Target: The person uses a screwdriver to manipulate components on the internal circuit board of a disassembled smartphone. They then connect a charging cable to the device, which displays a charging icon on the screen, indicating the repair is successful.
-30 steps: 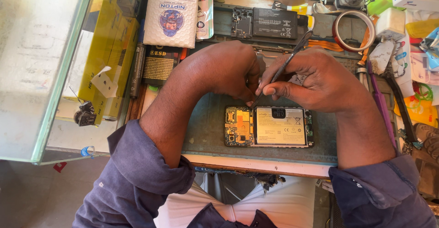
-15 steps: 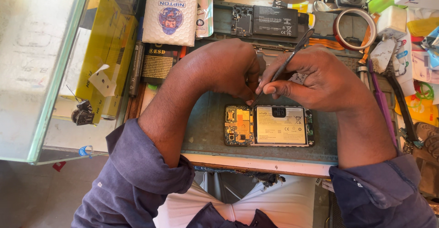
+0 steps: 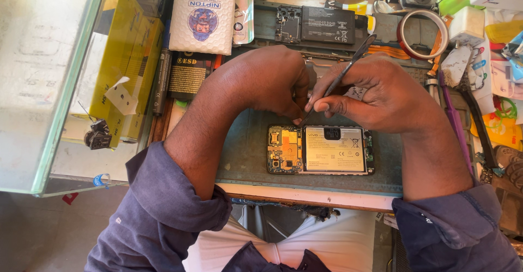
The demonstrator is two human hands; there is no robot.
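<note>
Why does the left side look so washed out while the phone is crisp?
Head view: bright daylight glares off the glass case, fading what lies under it; the opened phone is sharp and evenly lit, shaded slightly by the left hand and right hand holding tweezers.

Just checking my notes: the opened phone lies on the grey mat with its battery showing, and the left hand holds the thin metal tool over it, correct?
Not quite: the head view shows the right hand holding the thin metal tool; the left hand only rests beside its tip. The opened phone does lie on the grey mat, battery showing.

Cluttered wooden workbench (image 3: pixel 305 198) with grey-green mat (image 3: pixel 245 157), glass display case (image 3: pixel 49 86) alongside, daylight, grey floor (image 3: pixel 32 234).
</note>
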